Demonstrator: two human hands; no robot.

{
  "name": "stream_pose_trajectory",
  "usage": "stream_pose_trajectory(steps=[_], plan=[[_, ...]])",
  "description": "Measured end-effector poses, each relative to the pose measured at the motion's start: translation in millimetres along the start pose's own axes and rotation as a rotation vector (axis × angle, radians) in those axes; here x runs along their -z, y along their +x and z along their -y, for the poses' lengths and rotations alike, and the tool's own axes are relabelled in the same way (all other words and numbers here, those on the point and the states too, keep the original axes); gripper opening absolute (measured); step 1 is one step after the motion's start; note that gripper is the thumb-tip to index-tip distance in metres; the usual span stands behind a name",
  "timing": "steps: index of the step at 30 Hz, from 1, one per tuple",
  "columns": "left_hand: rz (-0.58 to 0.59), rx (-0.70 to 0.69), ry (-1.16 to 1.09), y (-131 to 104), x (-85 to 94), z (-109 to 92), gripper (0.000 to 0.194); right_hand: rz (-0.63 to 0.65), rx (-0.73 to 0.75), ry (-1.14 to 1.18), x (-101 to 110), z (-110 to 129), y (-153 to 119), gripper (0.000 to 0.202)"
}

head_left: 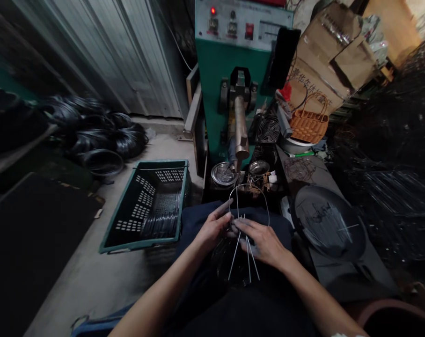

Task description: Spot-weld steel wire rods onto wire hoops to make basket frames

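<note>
Over my lap, my left hand (pixel 216 225) pinches the left side of a thin wire hoop (pixel 267 206), close to the fingers of my other hand. My right hand (pixel 265 239) is closed round several straight metal rods (pixel 249 264), whose lower ends fan out beneath the palm. One straight wire crosses the inside of the hoop up to its top. The fingertips of both hands nearly meet, and where rods and hoop touch is hidden behind them. Just beyond the hoop stands a green spot-welding machine (pixel 212 70) with a thick metal electrode arm (pixel 239 121).
A green plastic crate (pixel 109 234) on the left holds many wire rings (pixel 161 224). At right, a dark round pan (pixel 356 215) carries thin rods. Metal dishes (pixel 223 174) sit under the electrode. Coils of black wire (pixel 124 135) lie back left; a wicker basket (pixel 309 126) stands back right.
</note>
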State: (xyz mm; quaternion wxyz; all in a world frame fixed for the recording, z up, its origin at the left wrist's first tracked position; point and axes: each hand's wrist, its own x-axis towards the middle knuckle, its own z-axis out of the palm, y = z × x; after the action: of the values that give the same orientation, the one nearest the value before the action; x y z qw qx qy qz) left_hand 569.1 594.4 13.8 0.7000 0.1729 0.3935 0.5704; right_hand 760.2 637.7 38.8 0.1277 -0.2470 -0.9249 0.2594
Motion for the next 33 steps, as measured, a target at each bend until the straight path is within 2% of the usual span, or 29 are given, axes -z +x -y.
stream_pose_trajectory(steps=[10, 19, 33], plan=[[0.011, 0.019, -0.052, 10.5, -7.6, -5.2, 0.065, -0.005, -0.031, -0.01, 4.5, -6.3, 3.0, 0.061], [0.027, -0.002, -0.036, 20.4, -3.6, -0.8, 0.07, -0.025, -0.042, 0.004, 3.8, -15.2, 7.9, 0.058], [-0.007, -0.062, -0.032, 28.6, -16.1, -9.1, 0.08, -0.044, 0.009, 0.028, 21.6, -19.4, 21.6, 0.056]])
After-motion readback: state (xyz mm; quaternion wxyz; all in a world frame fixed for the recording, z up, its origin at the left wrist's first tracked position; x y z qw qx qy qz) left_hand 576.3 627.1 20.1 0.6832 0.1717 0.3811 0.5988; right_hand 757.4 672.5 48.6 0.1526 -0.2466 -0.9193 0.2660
